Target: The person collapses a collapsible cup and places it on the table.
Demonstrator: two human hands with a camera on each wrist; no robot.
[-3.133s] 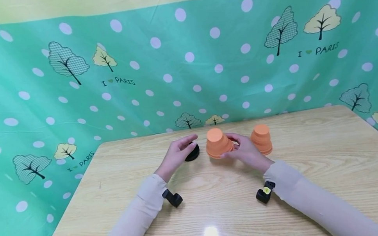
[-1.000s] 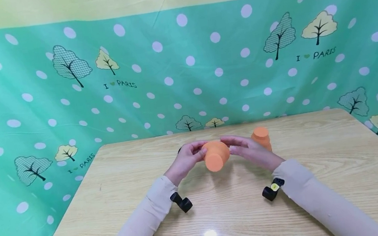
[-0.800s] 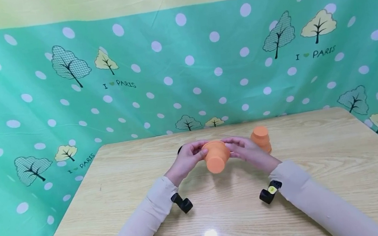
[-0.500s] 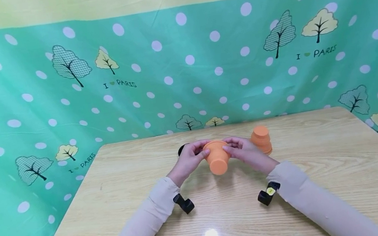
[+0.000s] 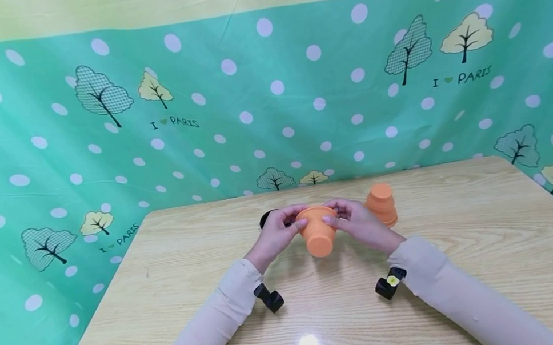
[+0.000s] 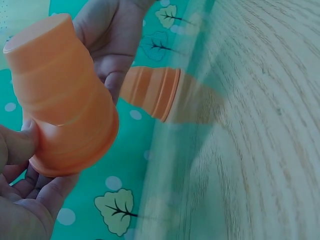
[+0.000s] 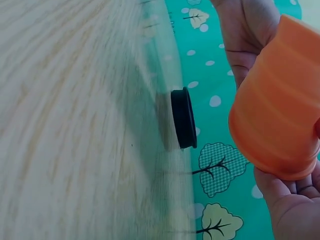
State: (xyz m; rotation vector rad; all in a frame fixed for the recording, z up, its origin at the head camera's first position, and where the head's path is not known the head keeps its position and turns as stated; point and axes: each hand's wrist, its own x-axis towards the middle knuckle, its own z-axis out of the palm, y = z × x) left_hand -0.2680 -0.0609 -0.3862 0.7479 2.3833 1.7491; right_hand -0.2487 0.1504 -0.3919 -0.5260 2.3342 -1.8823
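Both hands hold one orange, ringed collapsible cup [image 5: 317, 229] over the middle of the table, its narrow base tipped toward me and its wide rim facing away. My left hand [image 5: 272, 235] pinches the left side near the rim, thumb in front and fingers behind. On the opposite side my right hand [image 5: 363, 224] grips it the same way. In the left wrist view the cup [image 6: 62, 95] shows its stepped wall fully extended. The inside of the cup is hidden.
Behind my right hand a second orange stepped cup [image 5: 383, 203] stands rim down. A low, round black lid-like piece [image 7: 183, 119] sits on the wooden table [image 5: 202, 245] behind my left hand. A green dotted cloth [image 5: 216, 99] hangs along the table's back edge.
Earlier the right hand alone held the cup rim down, the left hand beside the black piece. Since then the cup has tipped base toward me, and both hands have taken hold of it.
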